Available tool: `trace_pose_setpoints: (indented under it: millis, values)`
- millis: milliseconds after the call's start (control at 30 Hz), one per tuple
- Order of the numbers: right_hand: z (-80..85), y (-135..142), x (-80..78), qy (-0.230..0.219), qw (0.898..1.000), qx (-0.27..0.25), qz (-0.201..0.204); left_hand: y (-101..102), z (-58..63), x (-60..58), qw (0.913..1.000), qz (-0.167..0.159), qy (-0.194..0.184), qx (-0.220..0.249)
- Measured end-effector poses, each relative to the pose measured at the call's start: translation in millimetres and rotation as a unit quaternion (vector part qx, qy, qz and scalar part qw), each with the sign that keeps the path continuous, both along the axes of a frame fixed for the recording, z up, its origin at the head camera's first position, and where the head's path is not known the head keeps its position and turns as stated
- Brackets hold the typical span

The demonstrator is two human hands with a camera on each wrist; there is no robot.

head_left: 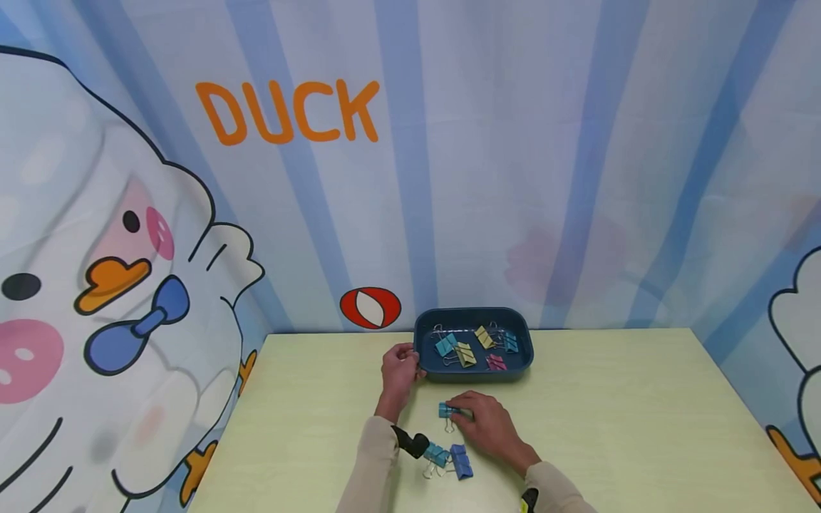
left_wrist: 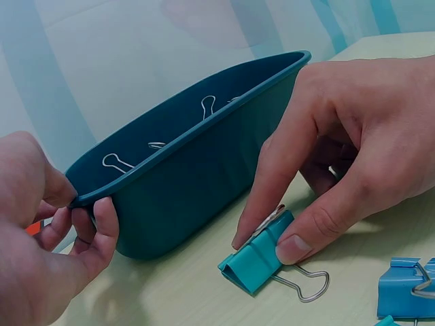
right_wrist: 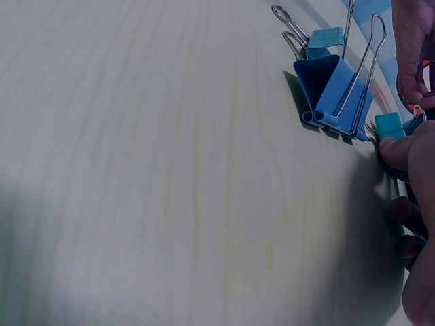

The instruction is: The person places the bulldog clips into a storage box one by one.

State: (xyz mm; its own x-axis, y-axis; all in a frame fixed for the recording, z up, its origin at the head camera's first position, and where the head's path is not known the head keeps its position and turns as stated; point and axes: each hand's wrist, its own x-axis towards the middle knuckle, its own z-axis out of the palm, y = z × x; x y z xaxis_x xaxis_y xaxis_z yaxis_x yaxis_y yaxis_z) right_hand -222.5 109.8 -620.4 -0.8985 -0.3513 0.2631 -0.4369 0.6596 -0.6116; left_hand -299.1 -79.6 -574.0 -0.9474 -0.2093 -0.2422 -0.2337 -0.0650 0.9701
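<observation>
A dark blue plastic tray [head_left: 474,376] stands at the back of the table, with several teal, yellow and pink binder clips inside. My left hand [head_left: 399,372] grips its left end, thumb and fingers around the rim in the left wrist view. In front of the tray, my right hand [head_left: 487,425] pinches a teal binder clip [left_wrist: 257,261] between thumb and fingers, close over the tabletop. One wire handle of that clip sticks out toward the near side. Nearer to me lie another teal binder clip [head_left: 438,454] and a blue binder clip [right_wrist: 336,95].
The pale wooden table [head_left: 616,420] ends at the back against a curtain [head_left: 487,157] printed with ducks and stripes. A black wrist strap [head_left: 410,443] on the left sleeve overlaps the near teal clip in the head view.
</observation>
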Motion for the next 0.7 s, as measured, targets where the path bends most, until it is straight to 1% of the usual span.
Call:
trace_pose_setpoints:
  millis: [267, 467, 600, 700]
  values:
    - [-1.7, 1, -0.9, -0.001, 1.0, 0.002, 0.003, 0, -0.5, 0.8, 1.0, -0.002, 0.006, -0.001]
    - [1.9, 5, -1.5, -0.002, 1.0, 0.004, 0.023, 0, -1.4, 1.0, 1.0, -0.003, 0.002, 0.003]
    - [12.5, 8, -3.7, 0.004, 0.999, 0.011, 0.039, 0, -1.0, 1.4, 1.0, -0.003, 0.001, 0.004]
    - [28.3, 11, -6.4, 0.004, 0.999, 0.014, 0.043, 0, 0.9, 1.3, 1.0, -0.004, 0.003, 0.004]
